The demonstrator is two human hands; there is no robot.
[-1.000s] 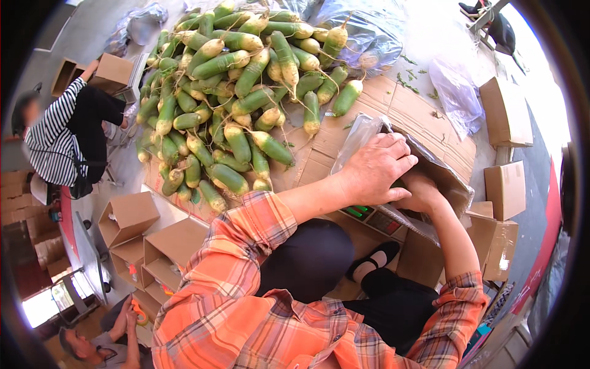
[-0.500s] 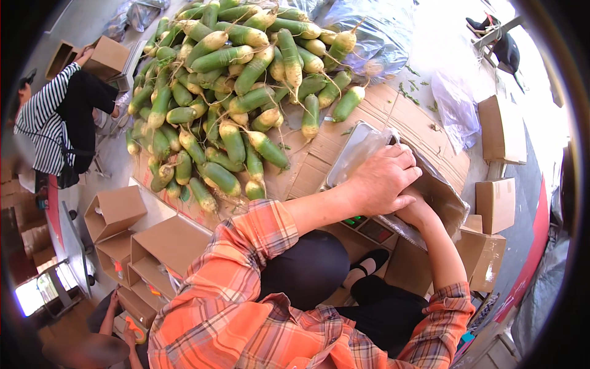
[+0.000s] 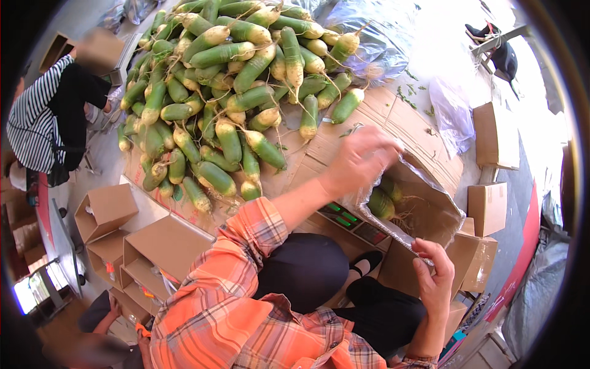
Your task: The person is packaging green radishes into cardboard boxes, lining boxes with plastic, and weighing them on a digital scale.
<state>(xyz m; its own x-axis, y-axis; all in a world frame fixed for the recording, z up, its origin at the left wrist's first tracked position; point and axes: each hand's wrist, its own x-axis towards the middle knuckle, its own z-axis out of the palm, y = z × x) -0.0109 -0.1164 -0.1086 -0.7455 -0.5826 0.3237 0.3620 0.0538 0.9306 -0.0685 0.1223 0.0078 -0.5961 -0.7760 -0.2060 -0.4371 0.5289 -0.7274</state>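
A brown cardboard box (image 3: 444, 226) lined with a clear plastic bag (image 3: 424, 179) stands on a scale (image 3: 349, 219) with a green lit display, in front of my knees. A few green-and-white radishes (image 3: 382, 203) lie inside it. My left hand (image 3: 359, 161) reaches forward and pinches the bag's edge at the box's far left rim. Gripping the bag and the rim at the near corner is my right hand (image 3: 435, 280). Just beyond the box, a big pile of the same radishes (image 3: 227, 92) lies on flattened cardboard (image 3: 393, 120).
Open empty cartons (image 3: 107, 209) (image 3: 163, 243) stand at my left, closed small cartons (image 3: 488, 206) (image 3: 495, 132) at my right. A person in a striped top (image 3: 37, 123) sits at far left. Another person's hand (image 3: 114, 304) shows at lower left. Plastic bags (image 3: 452, 114) lie behind.
My right hand has come out from under my left arm to the box's near corner. My left hand has lifted from the box top and now holds the bag's edge.
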